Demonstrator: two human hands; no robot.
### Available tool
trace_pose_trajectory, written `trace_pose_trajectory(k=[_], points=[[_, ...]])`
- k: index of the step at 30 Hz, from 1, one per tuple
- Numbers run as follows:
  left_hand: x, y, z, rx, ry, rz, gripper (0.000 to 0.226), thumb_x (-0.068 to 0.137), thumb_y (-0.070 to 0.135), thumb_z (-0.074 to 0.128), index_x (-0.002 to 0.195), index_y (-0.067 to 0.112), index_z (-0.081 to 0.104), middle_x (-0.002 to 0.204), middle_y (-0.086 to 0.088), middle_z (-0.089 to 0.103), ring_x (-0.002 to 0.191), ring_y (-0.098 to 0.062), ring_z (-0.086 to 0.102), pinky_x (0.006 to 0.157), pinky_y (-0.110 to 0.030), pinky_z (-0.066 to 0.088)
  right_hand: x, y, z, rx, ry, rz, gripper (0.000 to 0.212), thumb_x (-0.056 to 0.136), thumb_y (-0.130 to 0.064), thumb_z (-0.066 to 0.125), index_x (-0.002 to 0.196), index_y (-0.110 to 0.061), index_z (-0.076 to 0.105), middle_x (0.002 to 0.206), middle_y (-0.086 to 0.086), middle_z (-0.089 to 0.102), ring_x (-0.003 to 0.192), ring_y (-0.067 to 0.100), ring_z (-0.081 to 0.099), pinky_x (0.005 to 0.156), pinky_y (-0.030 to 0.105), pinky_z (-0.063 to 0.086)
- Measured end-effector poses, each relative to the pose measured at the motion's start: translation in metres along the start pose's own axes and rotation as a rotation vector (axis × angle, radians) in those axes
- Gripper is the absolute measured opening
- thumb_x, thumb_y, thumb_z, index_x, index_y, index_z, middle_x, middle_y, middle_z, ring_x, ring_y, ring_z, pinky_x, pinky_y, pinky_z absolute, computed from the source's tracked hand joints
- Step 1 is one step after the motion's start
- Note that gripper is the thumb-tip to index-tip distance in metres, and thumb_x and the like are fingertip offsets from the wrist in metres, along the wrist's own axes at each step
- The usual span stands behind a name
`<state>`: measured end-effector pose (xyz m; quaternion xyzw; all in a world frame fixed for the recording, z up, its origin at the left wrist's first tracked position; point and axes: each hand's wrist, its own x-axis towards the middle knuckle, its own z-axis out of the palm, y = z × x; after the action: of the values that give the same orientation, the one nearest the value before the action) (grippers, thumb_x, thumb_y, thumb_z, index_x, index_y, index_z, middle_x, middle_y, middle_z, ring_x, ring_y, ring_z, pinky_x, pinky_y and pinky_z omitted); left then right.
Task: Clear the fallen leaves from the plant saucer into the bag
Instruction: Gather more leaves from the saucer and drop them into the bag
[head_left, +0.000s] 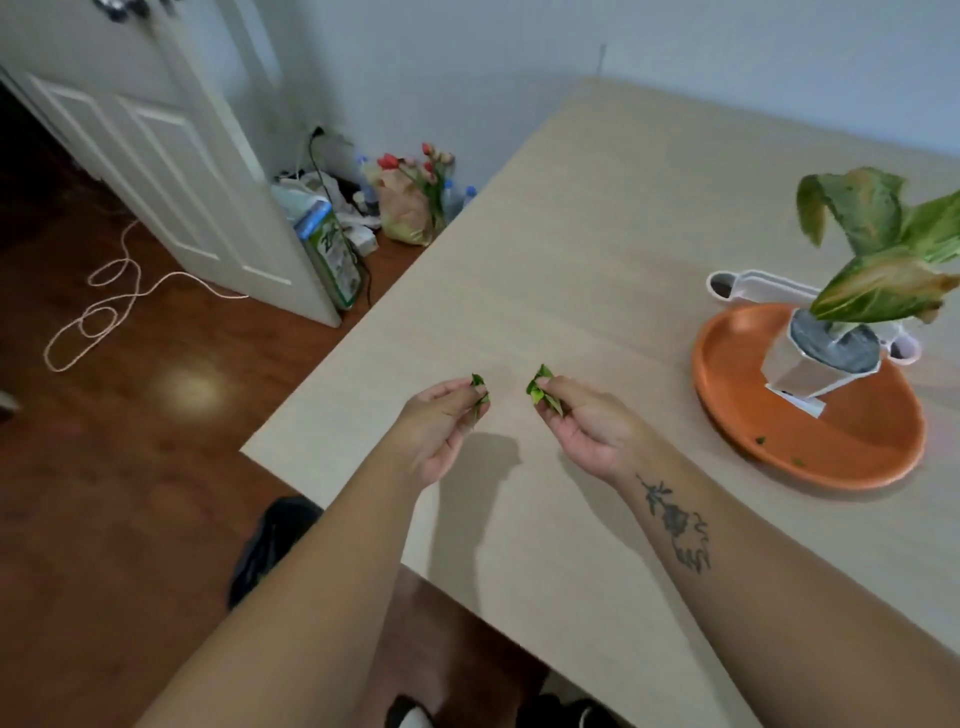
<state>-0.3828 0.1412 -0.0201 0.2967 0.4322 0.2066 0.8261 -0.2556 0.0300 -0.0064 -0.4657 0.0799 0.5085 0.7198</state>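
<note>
The fingers of the left hand (441, 423) are pinched shut on a small bunch of green leaf pieces (479, 391), and the fingers of the right hand (584, 421) are pinched shut on a second bunch of leaf pieces (543, 392). Both hands hover above the pale surface (545, 249), side by side and a little apart, near its left edge. Toward the right edge sits the orange saucer (737, 395), well apart from the hands, with a white pot (800, 369) standing in its far half and a drooping green plant (872, 244) rising from the pot. Two small leaf scraps (761, 440) lie in the saucer's near part. On the floor beside the near left corner of the surface lies a dark bag (270, 545).
</note>
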Motion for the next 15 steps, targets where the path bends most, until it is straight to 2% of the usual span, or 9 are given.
trace_pose_trajectory(k=[5, 10, 12, 15], points=[[-0.034, 0.035, -0.095, -0.086, 0.107, 0.039, 0.013, 0.086, -0.007, 0.063, 0.099, -0.003, 0.064, 0.085, -0.011, 0.069, 0.066, -0.012, 0.071, 0.061, -0.016, 0.057, -0.004, 0.077, 0.072, -0.091, -0.098, 0.091, 0.009, 0.089, 0.006, 0.057, 0.085, 0.000, 0.062, 0.082, 0.009, 0.065, 0.077, 0.012, 0.064, 0.063, 0.016, 0.056], [-0.074, 0.063, -0.183, -0.120, 0.217, 0.082, 0.010, 0.087, -0.006, 0.064, 0.095, -0.001, 0.063, 0.090, -0.013, 0.071, 0.080, -0.016, 0.070, 0.069, -0.019, 0.059, -0.008, 0.156, 0.135, -0.120, -0.184, 0.181, 0.009, 0.088, 0.006, 0.058, 0.095, 0.004, 0.063, 0.090, 0.012, 0.067, 0.084, 0.014, 0.065, 0.065, 0.016, 0.057], [-0.087, 0.074, -0.219, -0.125, 0.256, 0.099, 0.012, 0.086, -0.005, 0.066, 0.096, 0.001, 0.064, 0.086, -0.011, 0.074, 0.078, -0.015, 0.071, 0.070, -0.018, 0.058, -0.013, 0.185, 0.159, -0.155, -0.224, 0.228, 0.011, 0.088, 0.006, 0.058, 0.098, 0.005, 0.062, 0.094, 0.013, 0.068, 0.087, 0.015, 0.066, 0.068, 0.017, 0.058], [-0.101, 0.083, -0.263, -0.149, 0.333, 0.110, 0.013, 0.085, -0.003, 0.068, 0.096, 0.003, 0.063, 0.091, -0.010, 0.071, 0.081, -0.014, 0.070, 0.072, -0.018, 0.058, -0.017, 0.219, 0.188, -0.240, -0.241, 0.267, 0.006, 0.088, 0.005, 0.058, 0.092, 0.003, 0.063, 0.090, 0.012, 0.064, 0.083, 0.014, 0.063, 0.063, 0.016, 0.057]])
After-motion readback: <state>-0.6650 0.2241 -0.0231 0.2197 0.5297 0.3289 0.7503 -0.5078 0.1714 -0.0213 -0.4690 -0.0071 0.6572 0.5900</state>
